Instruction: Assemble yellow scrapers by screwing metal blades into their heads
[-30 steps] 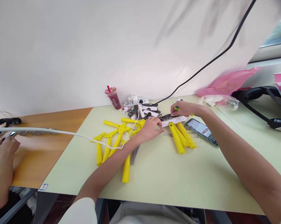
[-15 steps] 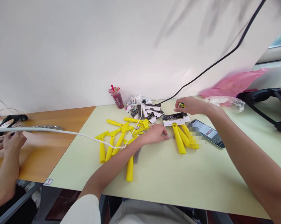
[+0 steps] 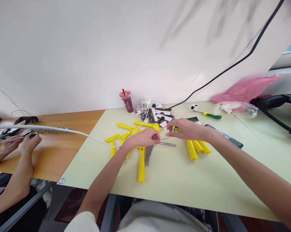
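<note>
The left hand [image 3: 146, 137] had its grip clamped on a metal strip [image 3: 169, 144], and the right hand [image 3: 187, 128] was closed around a green-yellow handle [image 3: 176, 129].

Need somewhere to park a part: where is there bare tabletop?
The biggest bare patch of the pale tabletop is at the near side, between the nearest yellow handle and the right forearm. A smaller one lies between the phone and the clear plastic bag. It is crowded around the left hand: yellow tools, metal strips and cards.
</note>
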{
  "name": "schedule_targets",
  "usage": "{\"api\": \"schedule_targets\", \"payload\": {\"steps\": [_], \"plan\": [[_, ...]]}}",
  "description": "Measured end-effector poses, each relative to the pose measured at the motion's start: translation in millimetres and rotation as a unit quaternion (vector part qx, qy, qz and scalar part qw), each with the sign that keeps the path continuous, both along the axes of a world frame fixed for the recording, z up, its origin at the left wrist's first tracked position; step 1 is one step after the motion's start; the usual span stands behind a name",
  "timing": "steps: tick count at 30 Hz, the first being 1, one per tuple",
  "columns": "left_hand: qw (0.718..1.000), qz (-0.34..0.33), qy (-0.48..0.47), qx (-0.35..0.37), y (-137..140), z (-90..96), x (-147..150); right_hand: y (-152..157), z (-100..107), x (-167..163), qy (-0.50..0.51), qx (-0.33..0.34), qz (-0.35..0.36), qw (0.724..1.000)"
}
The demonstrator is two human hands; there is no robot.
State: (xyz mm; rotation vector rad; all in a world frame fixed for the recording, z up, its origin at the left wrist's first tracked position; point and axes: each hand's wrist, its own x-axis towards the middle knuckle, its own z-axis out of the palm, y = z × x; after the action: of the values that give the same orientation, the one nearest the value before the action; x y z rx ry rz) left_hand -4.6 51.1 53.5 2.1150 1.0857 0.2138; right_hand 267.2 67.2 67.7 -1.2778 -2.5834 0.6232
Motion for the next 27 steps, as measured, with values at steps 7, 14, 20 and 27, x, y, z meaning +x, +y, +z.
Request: {"api": "schedule_targets", "payload": {"steps": [7,14,20,27], "plan": [[0.977,0.079,-0.198,0.011,-23.7,-17.3,-41.3,-35.5,-25.8,-30.0,0.081,-0.158,0.051,0.983],[0.963,0.175,-0.163,0.126,-23.8,-55.6,-63.3,-47.6,-48.5,-22.4,0.293,-0.255,-0.075,0.918],[0.972,0.163,-0.053,0.16,-19.2,-68.7,-79.1,-50.4,-78.4,-36.9,0.474,-0.324,-0.146,0.806],[0.975,0.142,-0.018,0.171,-24.6,-64.1,-72.1,-44.2,-96.5,-44.2,0.515,-0.363,-0.164,0.759]]}}
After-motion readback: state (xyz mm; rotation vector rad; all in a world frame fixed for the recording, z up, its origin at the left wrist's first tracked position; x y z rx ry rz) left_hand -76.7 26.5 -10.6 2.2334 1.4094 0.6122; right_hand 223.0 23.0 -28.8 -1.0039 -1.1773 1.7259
